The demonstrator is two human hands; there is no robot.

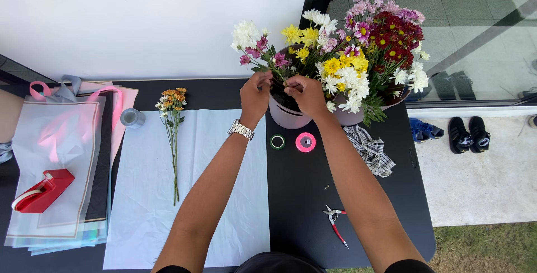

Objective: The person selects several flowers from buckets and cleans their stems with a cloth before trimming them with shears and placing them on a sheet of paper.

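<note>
Both my hands reach into a bunch of mixed flowers (347,43) standing in pale buckets (288,117) at the far side of a black table (302,194). My left hand (255,95), with a metal watch on its wrist, pinches green stems among white and magenta blooms. My right hand (306,94) closes its fingers around stems right beside it. What exactly each finger grips is hidden by leaves. A few cut orange and white flowers (173,133) lie on a pale blue sheet of paper (145,194) to the left.
Red-handled snips (334,222) lie near the table's front. A pink tape roll (305,142) and a green one (277,141) sit by the buckets, a checked cloth (370,150) to their right. Wrapping sheets, ribbons and a red tape dispenser (42,191) lie far left. Shoes (469,133) stand on the floor.
</note>
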